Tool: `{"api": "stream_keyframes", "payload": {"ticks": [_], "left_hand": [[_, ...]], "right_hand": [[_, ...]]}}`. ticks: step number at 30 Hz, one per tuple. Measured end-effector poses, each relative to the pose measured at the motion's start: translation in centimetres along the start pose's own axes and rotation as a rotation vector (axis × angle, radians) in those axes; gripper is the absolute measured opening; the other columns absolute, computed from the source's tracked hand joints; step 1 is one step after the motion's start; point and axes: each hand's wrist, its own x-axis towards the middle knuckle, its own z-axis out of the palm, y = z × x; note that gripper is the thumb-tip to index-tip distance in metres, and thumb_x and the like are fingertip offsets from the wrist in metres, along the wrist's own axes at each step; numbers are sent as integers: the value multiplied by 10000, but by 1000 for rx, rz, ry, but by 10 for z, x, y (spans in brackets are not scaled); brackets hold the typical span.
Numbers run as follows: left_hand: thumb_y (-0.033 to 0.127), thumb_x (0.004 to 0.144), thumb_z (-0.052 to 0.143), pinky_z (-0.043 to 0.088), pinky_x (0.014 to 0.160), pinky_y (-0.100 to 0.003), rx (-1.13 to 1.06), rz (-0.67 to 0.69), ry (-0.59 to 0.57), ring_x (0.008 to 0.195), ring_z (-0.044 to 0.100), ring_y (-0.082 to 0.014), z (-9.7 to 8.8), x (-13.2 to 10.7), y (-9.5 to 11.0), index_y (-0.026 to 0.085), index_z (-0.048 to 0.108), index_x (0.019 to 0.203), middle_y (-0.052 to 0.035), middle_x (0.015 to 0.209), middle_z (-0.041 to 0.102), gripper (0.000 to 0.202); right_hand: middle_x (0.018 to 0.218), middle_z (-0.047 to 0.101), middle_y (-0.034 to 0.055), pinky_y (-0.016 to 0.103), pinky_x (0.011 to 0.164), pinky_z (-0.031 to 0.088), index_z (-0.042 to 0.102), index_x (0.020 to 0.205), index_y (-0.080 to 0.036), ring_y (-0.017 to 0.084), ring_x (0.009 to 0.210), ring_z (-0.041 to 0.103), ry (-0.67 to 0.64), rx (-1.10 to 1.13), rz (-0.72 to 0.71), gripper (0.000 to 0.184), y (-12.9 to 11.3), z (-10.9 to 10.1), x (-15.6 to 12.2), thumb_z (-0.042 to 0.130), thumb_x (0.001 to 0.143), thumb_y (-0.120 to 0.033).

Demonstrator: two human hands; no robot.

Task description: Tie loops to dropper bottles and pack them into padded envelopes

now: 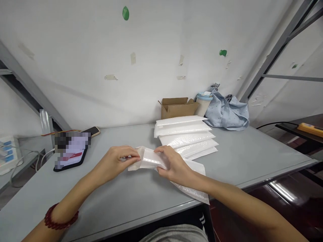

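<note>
A small white packet, glossy and seemingly wrapped in clear plastic, is held just above the desk between both hands. My left hand pinches its thin, translucent end with thumb and fingers. From the other side, my right hand wraps around the packet, thumb below and fingers above. Under my right hand and forearm lies a white padded mailer that reaches the desk's front edge; part of it is hidden. Beyond my right hand, several white padded mailers overlap in a fanned stack.
On the grey desk a lit phone lies at left, with a second dark phone behind it. An open cardboard box, a lidded cup and a light blue cloth bag stand along the wall.
</note>
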Motion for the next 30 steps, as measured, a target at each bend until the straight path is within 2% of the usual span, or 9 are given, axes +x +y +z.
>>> {"api": "stream_keyframes", "payload": {"ticks": [3, 6, 9, 12, 18, 21, 24, 27, 30], "left_hand": [[446, 813, 556, 492, 726, -270, -37, -41, 109, 864, 626, -196, -3, -1, 1, 245, 720, 841, -21, 929, 713, 260], [509, 787, 566, 488, 705, -274, 30, -210, 250, 860, 621, -203, -15, -2, -4, 246, 702, 899, -27, 1000, 697, 317], [549, 781, 546, 471, 616, -266, 38, -335, 91, 704, 608, -179, -26, -2, -11, 230, 700, 858, -23, 817, 695, 363], [527, 778, 551, 433, 541, -240, -47, -333, -42, 576, 546, -143, -26, -1, -12, 214, 696, 766, 4, 621, 620, 345], [449, 786, 548, 414, 600, -252, -19, -268, -44, 661, 533, -160, -10, -1, 2, 218, 700, 766, -12, 751, 660, 278], [420, 821, 506, 361, 575, -233, -7, -174, -125, 635, 479, -141, -3, -1, 5, 223, 694, 750, 5, 748, 635, 281], [317, 833, 465, 277, 512, -222, 4, -115, -246, 556, 375, -112, 4, -2, 6, 214, 685, 750, 29, 644, 536, 257], [237, 813, 437, 215, 483, -227, -19, -97, -373, 509, 266, -100, 7, -3, 7, 187, 636, 646, 47, 549, 347, 264], [240, 800, 454, 211, 476, -221, -21, -115, -357, 502, 256, -99, 5, -4, 7, 189, 639, 658, 53, 539, 326, 238]], "right_hand": [[1087, 542, 80, 407, 848, 457, 462, 1120, -198, 231, 1021, 519, 13, 6, 3, 455, 0, 0, 0, 608, 699, -102], [1084, 544, 75, 409, 853, 454, 464, 1116, -196, 229, 1017, 520, 39, 17, 1, 447, 1, 0, 0, 608, 701, -109], [1068, 546, 65, 407, 850, 454, 463, 1111, -203, 222, 1001, 524, 67, 23, 9, 437, 2, 0, 0, 604, 707, -114], [1059, 547, 62, 407, 847, 454, 461, 1107, -206, 222, 998, 523, 79, 19, 8, 434, 4, 1, 0, 606, 708, -117], [1082, 539, 69, 406, 859, 451, 461, 1124, -204, 222, 1012, 521, 42, 21, 1, 451, 1, 1, 0, 604, 707, -109], [1074, 538, 65, 404, 850, 455, 461, 1125, -212, 222, 1005, 525, 22, 19, 3, 453, 0, 1, -1, 603, 708, -107], [1069, 538, 58, 397, 837, 460, 456, 1130, -224, 217, 1000, 527, -7, 9, -13, 470, 1, 2, -1, 599, 705, -83], [1083, 542, 61, 396, 852, 457, 458, 1119, -222, 215, 1018, 521, -37, 3, -58, 483, 1, 3, -1, 602, 691, -51], [1107, 545, 61, 399, 870, 454, 454, 1117, -224, 213, 1036, 515, -45, 13, -92, 496, 1, 4, -1, 600, 683, -34]]}}
